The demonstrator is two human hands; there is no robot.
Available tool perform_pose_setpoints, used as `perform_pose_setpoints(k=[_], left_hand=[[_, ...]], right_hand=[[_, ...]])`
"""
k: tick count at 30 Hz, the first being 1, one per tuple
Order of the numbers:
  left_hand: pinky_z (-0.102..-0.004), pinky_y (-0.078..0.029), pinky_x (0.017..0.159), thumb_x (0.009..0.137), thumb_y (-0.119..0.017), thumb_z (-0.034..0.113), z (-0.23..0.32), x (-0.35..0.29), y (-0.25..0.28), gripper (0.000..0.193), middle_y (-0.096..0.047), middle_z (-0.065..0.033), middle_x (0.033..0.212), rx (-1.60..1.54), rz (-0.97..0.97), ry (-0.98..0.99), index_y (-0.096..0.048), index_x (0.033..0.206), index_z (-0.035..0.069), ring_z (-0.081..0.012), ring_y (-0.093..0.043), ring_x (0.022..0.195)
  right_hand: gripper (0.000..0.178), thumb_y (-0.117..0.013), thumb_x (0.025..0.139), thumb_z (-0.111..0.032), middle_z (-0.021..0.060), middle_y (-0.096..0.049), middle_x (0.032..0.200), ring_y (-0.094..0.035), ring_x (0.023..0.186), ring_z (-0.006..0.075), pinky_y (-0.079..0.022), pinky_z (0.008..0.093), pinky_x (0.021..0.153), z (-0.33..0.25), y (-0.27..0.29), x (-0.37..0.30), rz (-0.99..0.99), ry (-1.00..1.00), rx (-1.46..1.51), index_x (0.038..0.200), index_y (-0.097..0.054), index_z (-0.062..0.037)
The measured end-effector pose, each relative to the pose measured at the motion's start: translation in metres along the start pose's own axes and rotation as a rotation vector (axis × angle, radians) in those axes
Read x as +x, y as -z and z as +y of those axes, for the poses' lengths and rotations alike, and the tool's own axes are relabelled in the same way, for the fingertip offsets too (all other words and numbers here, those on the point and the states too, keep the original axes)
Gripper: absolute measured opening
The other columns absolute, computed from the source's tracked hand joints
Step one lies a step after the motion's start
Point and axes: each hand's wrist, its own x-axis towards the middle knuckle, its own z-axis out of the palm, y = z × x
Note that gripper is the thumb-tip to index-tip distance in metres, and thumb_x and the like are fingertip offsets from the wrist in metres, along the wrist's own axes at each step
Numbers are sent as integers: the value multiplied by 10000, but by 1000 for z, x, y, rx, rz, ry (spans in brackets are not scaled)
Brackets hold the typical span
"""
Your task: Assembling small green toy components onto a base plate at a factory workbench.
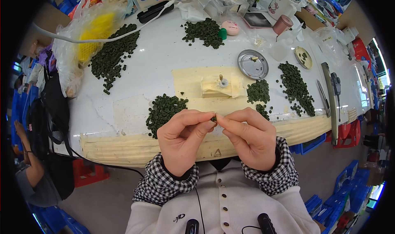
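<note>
Both hands meet above the table's front edge, fingertips almost touching. A small dark green piece (214, 118) shows between them, pinched by my left hand (180, 140); it resembles the small ring-like parts heaped nearby. My right hand (254, 138) is closed in a pinch at the same piece, its fingertips partly covering it. Just beyond my left hand lies a pile of dark green parts (166, 110). Ahead of the hands stands a tape-wrapped block (216, 88) with a small upright peg (222, 79), on a taped patch of table.
More dark green piles lie at the far left (115, 48), far middle (203, 32) and right (296, 86). A round metal lid (252, 64) sits right of the block. Tweezers (323, 96) and a caliper (336, 86) lie at the right. A white cable (111, 39) crosses the far left.
</note>
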Motion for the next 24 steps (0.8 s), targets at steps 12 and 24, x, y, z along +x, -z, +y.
perform_pose_setpoints(k=[12, 24], left_hand=[[-208, -504, 717, 854, -639, -91, -1, 0, 3, 178, -652, -103, 955, -17, -17, -9, -667, 1022, -38, -119, -630, 839], [-253, -492, 652, 781, -684, -101, 6, 1, 0, 145, -671, -121, 812, 481, -30, -247, -676, 917, -52, -177, -637, 726]], right_hand=[[384, -679, 774, 50, 99, -643, 926, -611, 773, 219, -500, 294, 663, 1, -1, -2, -5, 9, -12, 1150, -666, -24], [301, -698, 767, 51, 110, -638, 883, -606, 753, 227, -491, 294, 654, 4, 20, -3, 136, -82, -186, 1062, -685, -8]])
